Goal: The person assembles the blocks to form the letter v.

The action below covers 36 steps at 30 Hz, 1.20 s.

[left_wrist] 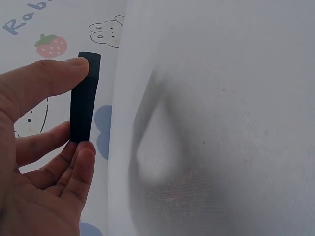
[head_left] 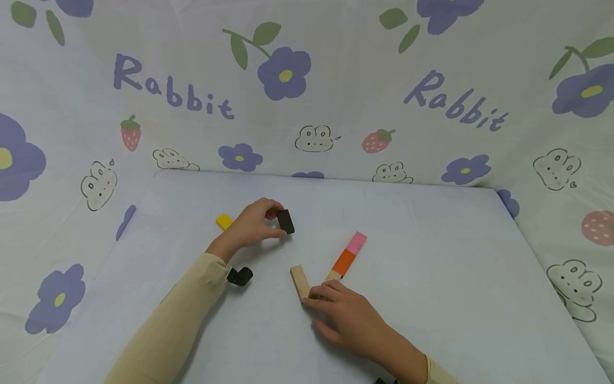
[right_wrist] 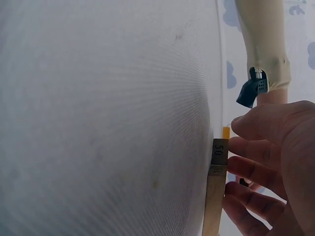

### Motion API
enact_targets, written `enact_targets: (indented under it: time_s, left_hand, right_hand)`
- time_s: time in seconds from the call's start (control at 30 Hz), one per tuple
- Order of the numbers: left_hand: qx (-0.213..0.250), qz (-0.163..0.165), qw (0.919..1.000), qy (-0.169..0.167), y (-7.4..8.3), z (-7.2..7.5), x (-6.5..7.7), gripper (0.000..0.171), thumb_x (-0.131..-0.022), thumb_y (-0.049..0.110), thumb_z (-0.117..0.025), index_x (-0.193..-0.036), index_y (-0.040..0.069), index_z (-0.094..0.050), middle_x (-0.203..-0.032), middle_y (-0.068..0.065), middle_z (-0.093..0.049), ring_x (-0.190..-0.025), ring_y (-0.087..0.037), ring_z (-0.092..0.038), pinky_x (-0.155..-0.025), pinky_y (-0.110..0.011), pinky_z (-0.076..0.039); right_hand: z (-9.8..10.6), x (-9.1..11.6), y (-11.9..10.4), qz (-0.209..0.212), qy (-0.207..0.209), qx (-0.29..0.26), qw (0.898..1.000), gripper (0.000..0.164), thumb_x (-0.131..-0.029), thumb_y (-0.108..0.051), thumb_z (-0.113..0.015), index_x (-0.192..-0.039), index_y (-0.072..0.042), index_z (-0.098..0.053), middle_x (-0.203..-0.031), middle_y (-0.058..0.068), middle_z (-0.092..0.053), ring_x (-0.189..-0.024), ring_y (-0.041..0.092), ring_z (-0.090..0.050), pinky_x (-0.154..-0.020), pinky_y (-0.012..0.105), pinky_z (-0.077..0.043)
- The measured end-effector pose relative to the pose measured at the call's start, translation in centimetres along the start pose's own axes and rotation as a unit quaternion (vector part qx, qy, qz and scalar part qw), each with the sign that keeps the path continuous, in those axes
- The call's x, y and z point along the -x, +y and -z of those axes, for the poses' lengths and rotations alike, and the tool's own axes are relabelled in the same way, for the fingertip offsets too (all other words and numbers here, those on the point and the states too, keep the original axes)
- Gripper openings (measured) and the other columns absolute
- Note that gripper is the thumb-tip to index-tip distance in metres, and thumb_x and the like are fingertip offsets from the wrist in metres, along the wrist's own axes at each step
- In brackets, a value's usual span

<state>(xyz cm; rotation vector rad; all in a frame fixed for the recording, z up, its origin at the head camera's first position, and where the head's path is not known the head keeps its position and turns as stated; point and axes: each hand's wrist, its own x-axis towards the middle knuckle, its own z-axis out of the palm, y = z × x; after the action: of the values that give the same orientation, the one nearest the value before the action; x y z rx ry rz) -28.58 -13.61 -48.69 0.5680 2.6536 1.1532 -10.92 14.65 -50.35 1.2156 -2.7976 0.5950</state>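
Note:
My left hand [head_left: 254,221] pinches a black block [head_left: 285,221] between thumb and fingertips. In the left wrist view that block [left_wrist: 84,103] stands upright between the thumb above and the fingers below, seemingly off the table. My right hand [head_left: 347,317] lies over plain wooden blocks; its fingertips touch their side in the right wrist view, the thumb held apart. One wooden block [head_left: 299,282] slants at these fingers. Beyond them a partly covered wooden block [head_left: 332,275], an orange block [head_left: 344,263] and a pink block [head_left: 357,242] form a line. Printed marks show on a block end [right_wrist: 219,151].
Behind my left hand a yellow block [head_left: 224,221] lies partly hidden. The white tabletop [head_left: 431,266] meets a printed cloth backdrop [head_left: 336,96] at its far edge. A black wrist camera [head_left: 241,276] sticks out from the left sleeve.

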Motion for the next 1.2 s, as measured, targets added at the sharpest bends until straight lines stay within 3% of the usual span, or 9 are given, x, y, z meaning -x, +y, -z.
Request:
enact_targets:
  time_s: [1.2]
  left_hand:
    - [0.012, -0.004, 0.9999, 0.000, 0.1, -0.7, 2.5, 0.062, -0.090, 0.022, -0.092, -0.140, 0.000, -0.063, -0.129, -0.014, -0.063, -0.116, -0.030, -0.059, -0.106, -0.045, -0.049]
  right_hand:
    - [0.1, -0.1, -0.3, 0.006, 0.008, 0.001, 1.000, 0.039, -0.095, -0.023, -0.083, -0.133, -0.015, -0.079, -0.126, -0.005, -0.067, -0.119, 0.015, -0.058, -0.099, 0.036, -0.056]
